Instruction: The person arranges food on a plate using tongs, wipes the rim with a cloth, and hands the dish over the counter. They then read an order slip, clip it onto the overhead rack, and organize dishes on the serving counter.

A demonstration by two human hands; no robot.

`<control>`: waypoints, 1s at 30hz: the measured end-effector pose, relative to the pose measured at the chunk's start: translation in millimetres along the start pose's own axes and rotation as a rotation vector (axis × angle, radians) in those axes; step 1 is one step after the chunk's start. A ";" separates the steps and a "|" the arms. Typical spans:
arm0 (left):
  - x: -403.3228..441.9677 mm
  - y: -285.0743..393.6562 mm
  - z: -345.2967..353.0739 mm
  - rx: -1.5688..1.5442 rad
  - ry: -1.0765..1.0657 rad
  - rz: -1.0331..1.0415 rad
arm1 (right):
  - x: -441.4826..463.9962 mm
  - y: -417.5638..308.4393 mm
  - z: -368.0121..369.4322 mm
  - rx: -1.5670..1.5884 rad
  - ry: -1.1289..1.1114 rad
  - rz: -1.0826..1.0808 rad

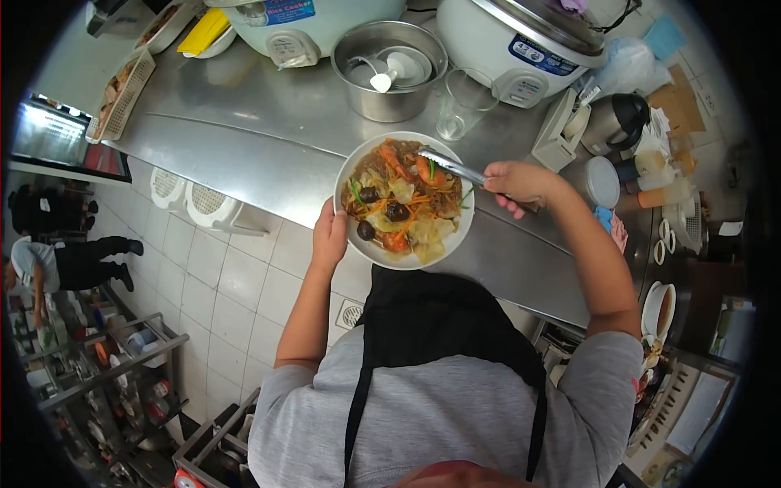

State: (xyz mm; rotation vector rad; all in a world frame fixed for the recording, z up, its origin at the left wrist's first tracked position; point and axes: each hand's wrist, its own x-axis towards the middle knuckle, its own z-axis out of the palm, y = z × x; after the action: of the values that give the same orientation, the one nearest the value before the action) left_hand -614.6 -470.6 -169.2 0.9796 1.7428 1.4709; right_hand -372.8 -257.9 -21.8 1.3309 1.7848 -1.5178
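Note:
A round white plate (346,236) holds noodles with cabbage, carrot strips, shrimp and dark mushrooms (397,212). My left hand (329,236) grips the plate's left rim, its fingers mostly hidden beneath. In my right hand (517,185) are metal tongs (455,167), held at the right of the plate. The tips of the tongs reach over the food at the plate's upper right, beside a shrimp (429,172). Just beyond the plate stand an empty clear glass (466,104) and a steel pot (389,104) with utensils inside.
Two rice cookers (313,32) (521,49) line the back of the steel counter (236,138). A kettle (616,122), bottles and bowls stand at the right. White stools (213,207) and a metal rack (122,366) are on the left, with people (73,264) farther off.

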 end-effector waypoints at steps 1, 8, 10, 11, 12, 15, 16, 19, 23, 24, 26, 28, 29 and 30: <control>0.3 -0.5 0.0 -0.010 -0.005 -0.002 | 1.9 -0.1 7.2 0.040 -0.012 0.025; 0.8 3.1 0.2 -0.042 -0.027 -0.010 | -26.2 -20.1 19.6 -0.090 0.019 0.053; 0.7 4.3 0.4 -0.048 -0.030 -0.012 | -40.1 -31.9 13.5 -0.331 0.055 0.042; 1.1 2.0 0.4 -0.054 -0.029 -0.008 | -46.4 -36.8 10.9 -0.452 0.073 0.035; 1.6 0.2 0.2 -0.061 -0.028 -0.004 | -53.0 -40.5 9.4 -0.515 0.106 0.041; 1.1 -1.7 -1.6 -0.015 -0.030 -0.004 | -62.2 -36.5 8.1 -0.750 0.211 -0.058; 1.5 -1.3 -1.1 -0.027 -0.028 0.000 | -58.7 -20.9 4.7 -0.857 0.249 -0.172; -0.1 0.2 -0.3 -0.049 -0.022 0.001 | -54.4 -9.0 8.0 -0.969 0.276 -0.308; -0.5 5.3 -0.1 -0.043 -0.028 -0.003 | -55.2 -30.0 15.5 -0.793 0.068 -0.119; -0.7 5.8 -0.1 -0.043 -0.027 -0.001 | -52.7 -32.5 15.9 -0.700 0.036 -0.102; 0.0 3.7 0.2 -0.034 -0.019 0.020 | -44.5 -34.1 15.4 -0.513 -0.030 -0.067; 0.3 3.4 0.3 -0.027 -0.020 0.024 | -33.6 -31.0 16.0 -0.443 -0.043 -0.073; 0.1 3.4 -0.1 -0.024 -0.025 0.018 | -30.5 -30.1 16.2 -0.407 -0.049 -0.076; 0.1 3.6 -0.3 -0.021 -0.029 0.012 | -31.3 -31.9 15.0 -0.427 -0.059 -0.069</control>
State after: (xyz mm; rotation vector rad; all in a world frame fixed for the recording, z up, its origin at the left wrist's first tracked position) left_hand -614.4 -470.3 -165.6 0.9977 1.7009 1.4723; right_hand -390.4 -281.4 15.1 1.0131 1.9912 -1.1075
